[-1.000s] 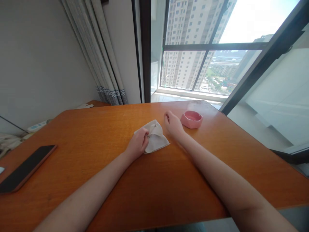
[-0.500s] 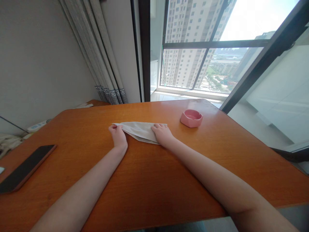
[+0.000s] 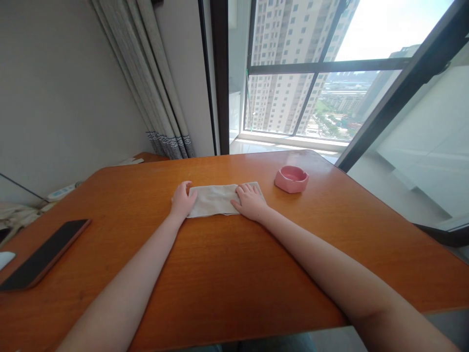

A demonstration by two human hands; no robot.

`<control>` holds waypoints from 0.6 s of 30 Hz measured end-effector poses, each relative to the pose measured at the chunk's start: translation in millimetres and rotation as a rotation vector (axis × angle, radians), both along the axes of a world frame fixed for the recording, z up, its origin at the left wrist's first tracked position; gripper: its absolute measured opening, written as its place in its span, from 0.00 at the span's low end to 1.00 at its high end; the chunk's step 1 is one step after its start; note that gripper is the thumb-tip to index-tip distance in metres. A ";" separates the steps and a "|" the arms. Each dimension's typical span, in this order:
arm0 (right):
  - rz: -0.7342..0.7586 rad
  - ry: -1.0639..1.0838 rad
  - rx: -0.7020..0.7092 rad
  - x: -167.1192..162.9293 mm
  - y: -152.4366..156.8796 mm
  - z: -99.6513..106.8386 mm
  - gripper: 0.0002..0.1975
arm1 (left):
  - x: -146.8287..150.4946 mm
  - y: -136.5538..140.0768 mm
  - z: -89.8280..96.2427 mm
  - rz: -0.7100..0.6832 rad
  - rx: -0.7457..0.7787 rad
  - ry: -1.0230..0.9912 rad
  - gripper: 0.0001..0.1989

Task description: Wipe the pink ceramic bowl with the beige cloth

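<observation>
A whitish folded cloth (image 3: 214, 200) lies flat on the wooden table (image 3: 227, 274), its long side running left to right. At its left end rests my left hand (image 3: 182, 199), thumb on the cloth and fingers apart from it along the edge. My right hand (image 3: 251, 201) lies on the right part of the cloth with fingers spread and palm down, covering some of it. Beyond that hand, to the right, stands a pink faceted ashtray (image 3: 292, 180), which neither hand touches.
A dark flat slab with a brown rim (image 3: 46, 254) lies at the table's left, beside a white object (image 3: 5, 259) cut off by the frame. A power strip (image 3: 62, 191) sits beyond the left edge. Curtains (image 3: 161, 98) and a large window (image 3: 293, 98) stand behind.
My left hand has let go of the cloth's lifted left edge and opened. The cloth now lies flatter and more rectangular. My right hand has spread its fingers and shifted slightly right.
</observation>
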State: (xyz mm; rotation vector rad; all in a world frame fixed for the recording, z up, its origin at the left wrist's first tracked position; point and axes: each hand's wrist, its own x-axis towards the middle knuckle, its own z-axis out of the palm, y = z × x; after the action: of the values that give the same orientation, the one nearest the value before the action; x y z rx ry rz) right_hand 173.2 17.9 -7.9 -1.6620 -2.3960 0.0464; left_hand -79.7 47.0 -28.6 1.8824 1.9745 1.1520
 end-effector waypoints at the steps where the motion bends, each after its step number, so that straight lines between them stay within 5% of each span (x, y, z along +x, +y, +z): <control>1: 0.021 -0.007 -0.026 -0.6 -0.9 -0.7 0.27 | -4.2 0.3 0.2 -0.006 -0.026 0.059 0.20; 6: 0.044 -0.046 -0.152 2.6 3.0 -5.1 0.36 | -21.3 0.0 5.1 -0.159 -0.125 0.271 0.15; 11: 0.021 -0.036 -0.135 2.5 5.4 -7.4 0.36 | -18.8 -3.4 14.2 -0.193 -0.072 -0.088 0.12; 14: -0.017 -0.010 -0.094 0.6 5.7 -8.6 0.33 | -12.2 -10.2 22.4 -0.224 -0.167 -0.232 0.20; 18: -0.117 0.009 -0.049 1.9 8.5 -11.1 0.31 | -6.1 -18.4 26.2 -0.369 -0.192 -0.126 0.38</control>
State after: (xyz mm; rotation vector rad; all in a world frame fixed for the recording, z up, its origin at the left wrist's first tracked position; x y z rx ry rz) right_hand 175.0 26.4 -19.0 -1.8163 -2.3046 0.0940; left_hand -85.8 28.6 -2.5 1.9146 1.5271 0.9162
